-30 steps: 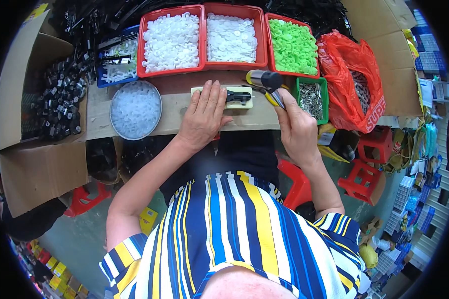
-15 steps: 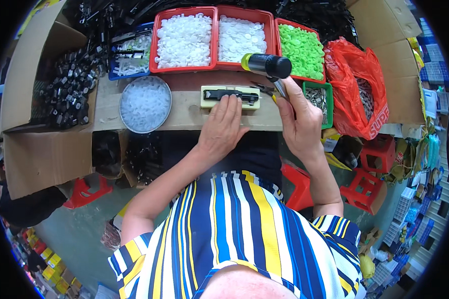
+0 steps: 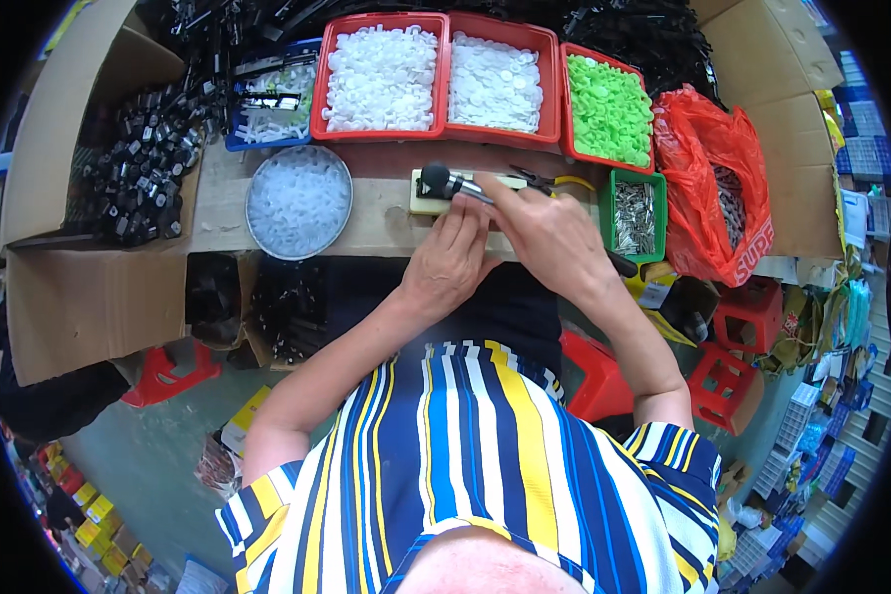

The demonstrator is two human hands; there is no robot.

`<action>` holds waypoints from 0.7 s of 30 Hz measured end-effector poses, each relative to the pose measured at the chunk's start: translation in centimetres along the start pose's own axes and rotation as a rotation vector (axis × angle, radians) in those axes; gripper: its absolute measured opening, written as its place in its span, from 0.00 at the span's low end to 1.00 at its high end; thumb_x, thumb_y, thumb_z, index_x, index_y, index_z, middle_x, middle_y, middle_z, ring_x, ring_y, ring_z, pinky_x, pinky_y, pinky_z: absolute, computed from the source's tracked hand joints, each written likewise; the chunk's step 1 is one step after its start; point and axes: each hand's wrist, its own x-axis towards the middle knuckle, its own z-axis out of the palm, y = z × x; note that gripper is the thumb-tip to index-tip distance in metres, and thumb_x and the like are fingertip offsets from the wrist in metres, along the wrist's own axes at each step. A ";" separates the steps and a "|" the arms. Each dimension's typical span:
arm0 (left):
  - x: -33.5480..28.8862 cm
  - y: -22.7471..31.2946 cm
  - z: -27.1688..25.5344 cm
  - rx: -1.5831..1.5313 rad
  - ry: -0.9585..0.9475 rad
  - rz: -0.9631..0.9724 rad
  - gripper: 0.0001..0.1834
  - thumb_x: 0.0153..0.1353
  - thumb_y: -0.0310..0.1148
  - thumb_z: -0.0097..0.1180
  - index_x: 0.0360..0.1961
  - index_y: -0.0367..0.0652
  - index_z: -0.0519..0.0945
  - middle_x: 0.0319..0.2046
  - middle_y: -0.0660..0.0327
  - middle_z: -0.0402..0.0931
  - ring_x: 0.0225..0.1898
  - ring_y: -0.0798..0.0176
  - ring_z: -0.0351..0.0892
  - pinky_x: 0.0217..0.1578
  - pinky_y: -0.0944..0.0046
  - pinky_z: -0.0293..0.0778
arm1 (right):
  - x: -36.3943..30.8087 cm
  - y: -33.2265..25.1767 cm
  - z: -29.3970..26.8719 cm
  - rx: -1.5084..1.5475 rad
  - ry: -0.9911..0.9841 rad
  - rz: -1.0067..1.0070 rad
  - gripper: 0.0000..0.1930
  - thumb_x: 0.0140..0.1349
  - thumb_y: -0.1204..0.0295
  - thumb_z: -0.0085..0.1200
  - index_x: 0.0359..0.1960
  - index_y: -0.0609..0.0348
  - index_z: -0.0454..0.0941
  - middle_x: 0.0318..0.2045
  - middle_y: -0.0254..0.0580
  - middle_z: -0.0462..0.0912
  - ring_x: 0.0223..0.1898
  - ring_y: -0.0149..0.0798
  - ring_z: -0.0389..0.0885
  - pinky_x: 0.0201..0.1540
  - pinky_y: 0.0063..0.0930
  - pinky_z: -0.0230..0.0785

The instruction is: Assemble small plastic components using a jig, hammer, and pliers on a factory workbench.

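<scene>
1. While the right hand [image 3: 556, 238] grips a dark-headed hammer [image 3: 442, 180] with a bright metal neck, its fingers close around the handle. The index finger extends toward the head; the other fingertips are hidden.
2. The left hand [image 3: 445, 259] lies palm down, fingers extended and pressed together, thumb slightly apart.
3. A cream rectangular block [image 3: 427, 206] sits at the left fingertips, on a brown work surface [image 3: 381, 213]. Its left end shows beside the fingers; its middle is covered by the hammer and fingers, so contact between hammer and block cannot be determined.
4. The hammer head is just beyond the left fingertips.
5. Yellow-handled pliers [image 3: 574, 180] lie just beyond the right knuckles.
6. A green rectangular tray [image 3: 661, 203] of slender metal pins [image 3: 634, 215] stands to the right of the right fingers.
7. A round metal dish [image 3: 300, 256] of translucent white pieces [image 3: 299, 201] stands well to the left of the left fingers.
8. Farther beyond both hands' fingers, a red tray [image 3: 609, 165] contains bright green plastic pieces [image 3: 609, 111].
</scene>
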 end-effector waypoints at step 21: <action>0.1 -2.6 -3.4 0.041 0.089 -0.068 0.28 0.55 0.30 0.65 0.56 0.31 0.74 0.58 0.47 0.71 0.63 0.45 0.69 0.61 0.47 0.66 | -3.0 1.7 2.3 0.176 0.418 -0.019 0.15 0.66 0.67 0.54 0.54 0.53 0.74 0.23 0.48 0.80 0.25 0.53 0.81 0.26 0.44 0.72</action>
